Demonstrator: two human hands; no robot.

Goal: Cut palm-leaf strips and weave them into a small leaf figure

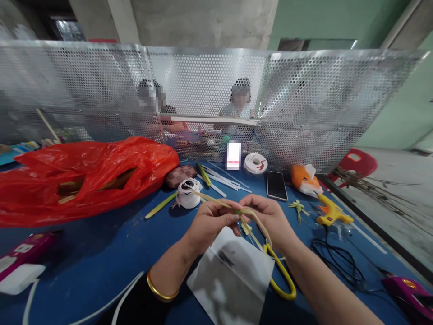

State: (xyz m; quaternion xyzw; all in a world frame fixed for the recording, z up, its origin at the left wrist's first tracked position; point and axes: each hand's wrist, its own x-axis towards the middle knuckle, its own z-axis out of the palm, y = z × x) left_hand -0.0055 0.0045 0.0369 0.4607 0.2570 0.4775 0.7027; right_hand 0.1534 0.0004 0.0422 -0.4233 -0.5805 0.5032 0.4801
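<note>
My left hand (214,222) is closed, its thumb and fingers pinching a pale yellow-green leaf strip (216,200) near a small knot. From the other side my right hand (267,217) pinches the same strip, which bends down along its palm. Below the fingers hangs a short folded piece of the leaf (246,227). A yellow-handled tool, perhaps scissors (290,289), lies under my right wrist, its other end hidden. Beneath both hands is a white sheet of paper (233,280). A bundle of white string (188,195) stands left of my left hand.
A red plastic bag (149,158) fills the left side. Ahead lie white strips (219,178), a ribbon roll (255,164) and a phone (276,185). At right are a small leaf figure (298,208), a yellow glue gun (333,212) and its black cord (338,262). A perforated metal screen (209,76) stands behind.
</note>
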